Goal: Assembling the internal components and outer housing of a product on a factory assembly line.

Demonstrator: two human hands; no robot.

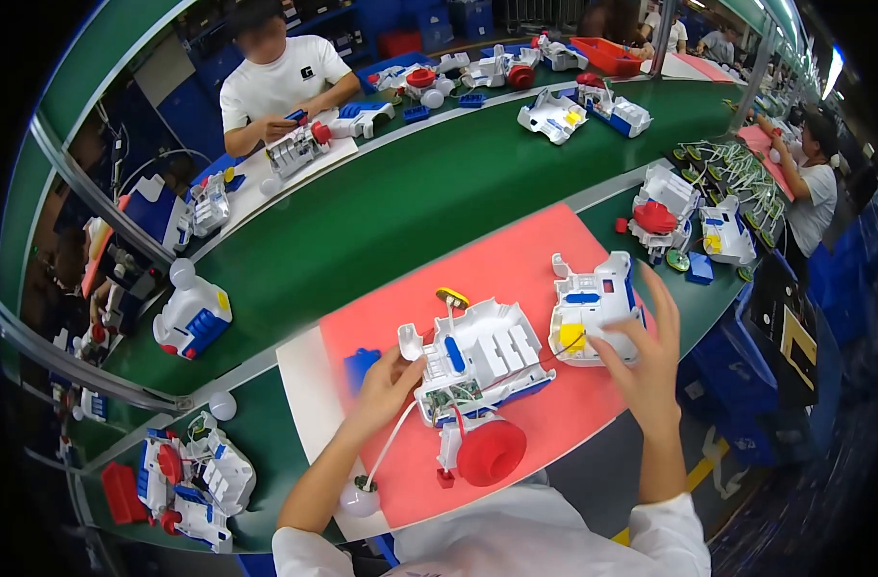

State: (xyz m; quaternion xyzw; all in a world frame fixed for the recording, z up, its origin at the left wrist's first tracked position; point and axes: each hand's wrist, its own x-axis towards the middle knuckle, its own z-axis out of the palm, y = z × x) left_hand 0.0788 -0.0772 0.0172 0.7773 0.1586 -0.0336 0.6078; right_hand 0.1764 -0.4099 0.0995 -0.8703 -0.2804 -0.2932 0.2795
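Observation:
Two white plastic toy shell halves lie inner side up on a pink mat (362, 322) in front of me. My left hand (389, 387) is closed on the left edge of the bigger shell half (496, 341), which holds a green circuit board (454, 392) and a blue strip. A red cone-shaped part (492, 452) sits at its near side, and a yellow-rimmed disc (451, 297) at its far side. Over the right edge of the smaller shell half (593, 288), my right hand (647, 361) has its fingers spread, thumb by a yellow block (571, 337). Thin wires join both halves.
A white bulb-like ball (360, 498) on a cable lies at the mat's left. Toy assemblies (197, 481) and a red bin (123, 494) stand left; more shells (656, 216) and wired discs (737, 178) right. Beyond the green conveyor (400, 202), a co-worker (283, 82) handles parts.

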